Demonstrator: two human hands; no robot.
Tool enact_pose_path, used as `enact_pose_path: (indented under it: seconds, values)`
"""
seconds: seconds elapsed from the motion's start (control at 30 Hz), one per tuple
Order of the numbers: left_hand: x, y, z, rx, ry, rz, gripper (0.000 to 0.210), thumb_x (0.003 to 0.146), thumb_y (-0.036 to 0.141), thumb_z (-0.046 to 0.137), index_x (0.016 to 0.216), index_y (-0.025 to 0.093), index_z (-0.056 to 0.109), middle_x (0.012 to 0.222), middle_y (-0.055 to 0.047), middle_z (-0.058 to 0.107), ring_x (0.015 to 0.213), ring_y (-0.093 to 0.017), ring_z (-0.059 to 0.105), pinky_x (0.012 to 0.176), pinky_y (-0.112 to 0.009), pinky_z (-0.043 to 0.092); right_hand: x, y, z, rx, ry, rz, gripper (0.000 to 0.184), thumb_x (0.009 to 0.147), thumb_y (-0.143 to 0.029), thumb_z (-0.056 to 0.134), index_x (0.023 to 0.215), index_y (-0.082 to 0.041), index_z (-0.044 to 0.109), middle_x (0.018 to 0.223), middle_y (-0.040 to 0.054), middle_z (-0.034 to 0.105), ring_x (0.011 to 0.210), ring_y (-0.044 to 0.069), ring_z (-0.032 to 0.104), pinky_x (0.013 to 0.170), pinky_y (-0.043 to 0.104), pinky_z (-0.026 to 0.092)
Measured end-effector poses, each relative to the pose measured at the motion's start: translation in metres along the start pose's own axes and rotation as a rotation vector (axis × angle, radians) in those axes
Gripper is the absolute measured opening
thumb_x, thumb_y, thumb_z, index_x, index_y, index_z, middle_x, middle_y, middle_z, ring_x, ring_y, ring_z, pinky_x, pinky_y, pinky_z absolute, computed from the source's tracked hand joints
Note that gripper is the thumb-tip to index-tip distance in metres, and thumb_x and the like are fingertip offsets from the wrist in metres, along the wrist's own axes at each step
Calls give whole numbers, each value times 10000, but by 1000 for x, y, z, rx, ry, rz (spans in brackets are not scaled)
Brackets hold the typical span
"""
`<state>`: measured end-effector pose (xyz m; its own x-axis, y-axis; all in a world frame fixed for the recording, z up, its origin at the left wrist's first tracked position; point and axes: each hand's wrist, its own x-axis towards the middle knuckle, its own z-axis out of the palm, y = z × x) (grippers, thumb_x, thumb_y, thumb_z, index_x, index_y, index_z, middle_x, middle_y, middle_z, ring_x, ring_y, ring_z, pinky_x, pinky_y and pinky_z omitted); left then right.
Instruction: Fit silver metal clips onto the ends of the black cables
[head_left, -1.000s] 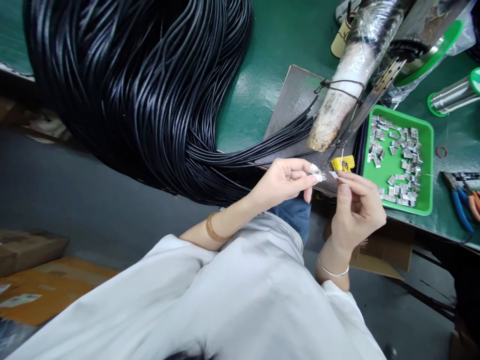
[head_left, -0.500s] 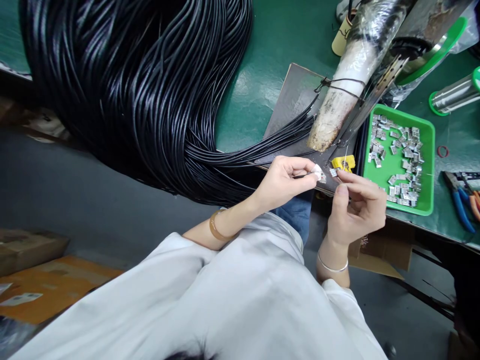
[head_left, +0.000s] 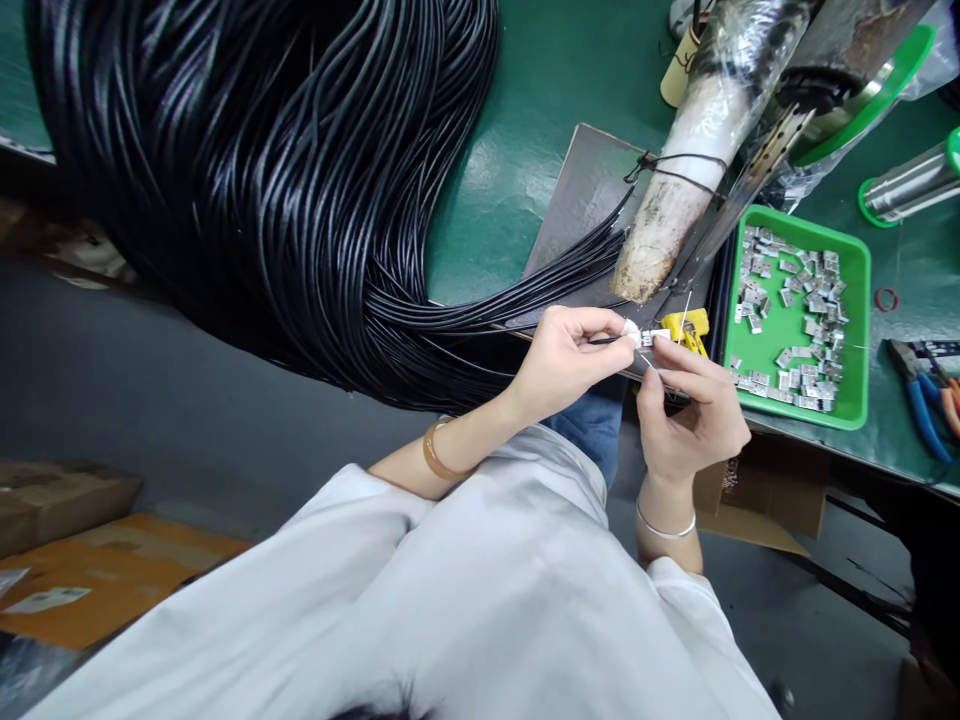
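My left hand pinches the end of a black cable between thumb and forefinger, and a white cover sits on one fingertip. At those fingertips is a small silver USB connector. My right hand reaches it from the other side, its forefinger against the connector and its thumb lower down. A thin pale strand shows near the right thumb tip. Just beyond the fingers lies a yellow tool or clip. How the cable and the connector meet is hidden by the fingers.
A large bundle of black cables covers the left of the green bench. A wrapped tube slants above my hands. At right are a green tray of connectors, pliers and a metal spool.
My right hand has moved left, bringing the connector up to the fingertips of my left hand. The left hand has hardly moved and keeps its pinch.
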<state>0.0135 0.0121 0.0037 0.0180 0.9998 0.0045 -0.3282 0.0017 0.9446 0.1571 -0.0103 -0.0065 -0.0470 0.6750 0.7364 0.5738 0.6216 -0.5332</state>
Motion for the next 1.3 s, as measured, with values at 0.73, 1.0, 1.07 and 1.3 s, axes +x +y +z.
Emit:
enact_pose_path:
  seconds: [0.73, 1.0, 1.07, 1.3]
  values:
    - [3, 3, 4, 116, 76, -43, 115, 743, 218, 684, 729, 108, 715, 639, 6, 614, 597, -60, 526, 577, -164, 464, 16, -6, -2, 14, -63, 218, 90, 846, -165, 674, 898, -231, 644, 1090, 43, 743, 990, 214, 737, 797, 398, 647]
    - [3, 4, 5, 111, 67, 21, 127, 767, 224, 673, 744, 107, 719, 680, -5, 627, 612, -57, 534, 571, -144, 473, 23, -7, -2, -53, -62, 135, 132, 824, -127, 705, 914, -223, 698, 1072, 36, 747, 985, 196, 729, 763, 347, 641]
    - [4, 4, 4, 111, 57, 36, 124, 765, 223, 675, 748, 109, 720, 653, 5, 598, 594, -52, 516, 563, -141, 470, 23, -8, -2, -78, -61, 103, 113, 821, -127, 710, 895, -212, 699, 1061, 36, 748, 989, 191, 730, 758, 326, 639]
    - [2, -3, 1, 164, 27, 31, 122, 774, 213, 657, 737, 107, 705, 620, 15, 537, 564, -42, 457, 527, -132, 432, 20, -5, 1, -56, -38, 140, 97, 822, -133, 714, 868, -197, 658, 1014, 32, 746, 914, 170, 732, 653, 280, 610]
